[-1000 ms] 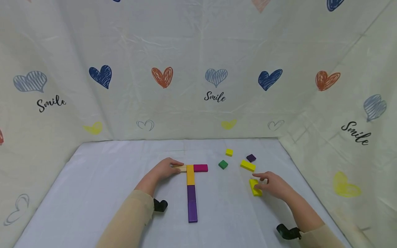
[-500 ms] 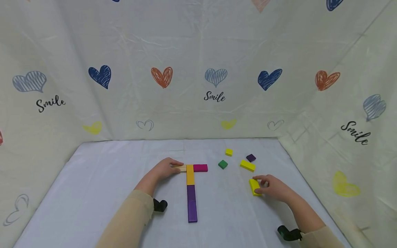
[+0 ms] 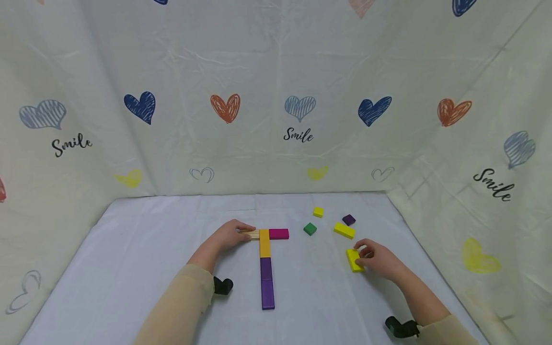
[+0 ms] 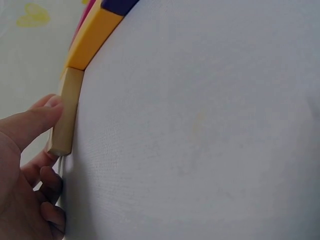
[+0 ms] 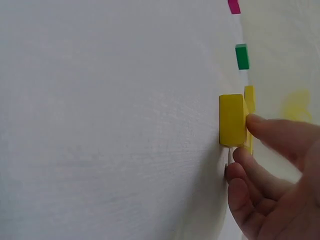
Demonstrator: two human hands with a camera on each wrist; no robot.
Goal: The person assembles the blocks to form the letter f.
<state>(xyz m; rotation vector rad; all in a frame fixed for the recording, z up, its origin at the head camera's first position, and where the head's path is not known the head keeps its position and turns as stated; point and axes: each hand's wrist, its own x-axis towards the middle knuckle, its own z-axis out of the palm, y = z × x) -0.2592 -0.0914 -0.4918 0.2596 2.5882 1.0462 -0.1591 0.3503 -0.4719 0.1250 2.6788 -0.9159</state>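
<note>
My left hand point(image 3: 228, 235) pinches a plain wooden block point(image 4: 68, 117) by its outer end, thumb on one side. The block's other end meets an orange block point(image 3: 265, 243), with a magenta block point(image 3: 279, 234) on the orange one's right. Two purple blocks point(image 3: 267, 282) run in line toward me from the orange one. At the right, my right hand point(image 3: 378, 258) has its thumb and curled fingers at a flat yellow block point(image 5: 232, 120). In the right wrist view the thumb touches the block's upper edge, and a fingertip is right at its near end.
Behind the right hand lie another yellow block point(image 3: 344, 231) and a dark purple block point(image 3: 349, 220). A green block point(image 3: 310, 229) and a small yellow block point(image 3: 318, 212) are farther left. A white cloth point(image 3: 142, 258) covers the table; printed curtains point(image 3: 258, 57) enclose its back and sides.
My right fingers have closed in on the near yellow block, then lifted slightly, and the block has shifted a little to the left. The left hand and the joined blocks stay put.
</note>
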